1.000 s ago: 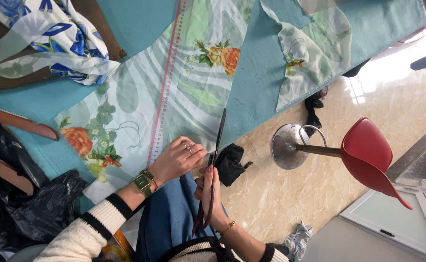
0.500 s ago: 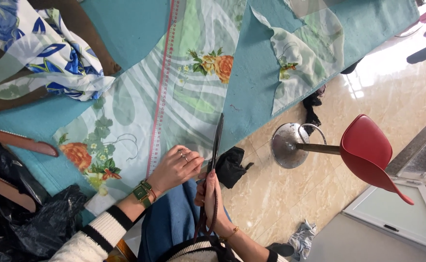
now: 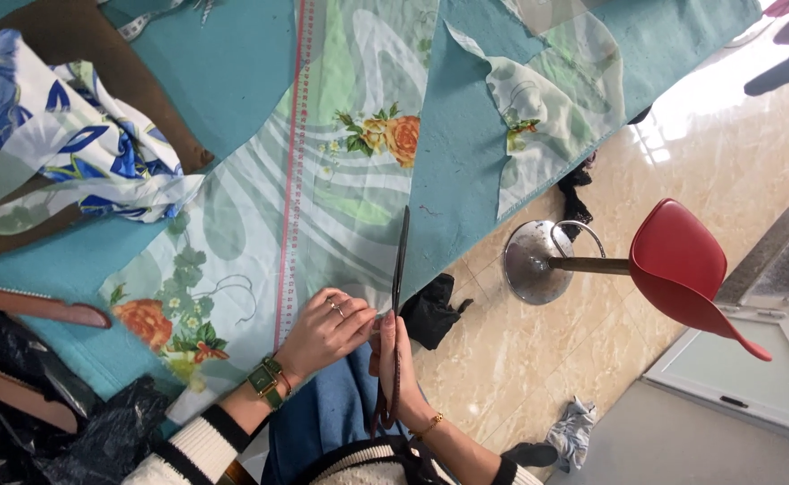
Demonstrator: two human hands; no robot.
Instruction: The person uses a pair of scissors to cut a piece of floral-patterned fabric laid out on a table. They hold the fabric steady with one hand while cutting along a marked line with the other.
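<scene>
Gripping the scissors (image 3: 400,269) with fingers curled shut, your right hand (image 3: 394,364) aims their long blades straight away from you along the floral fabric (image 3: 323,180), which your left hand (image 3: 327,328) presses flat, fingers loosely spread.

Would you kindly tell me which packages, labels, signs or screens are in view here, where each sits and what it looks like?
No packages, labels, signs or screens show clearly.
Measuring tape: the only marked thing, a narrow pink strip lying lengthwise on the floral fabric, ahead of the left hand.
White framed panel: lower right, beside the red stool; flat, pale, grey-edged; cannot tell whether it is a screen.
</scene>
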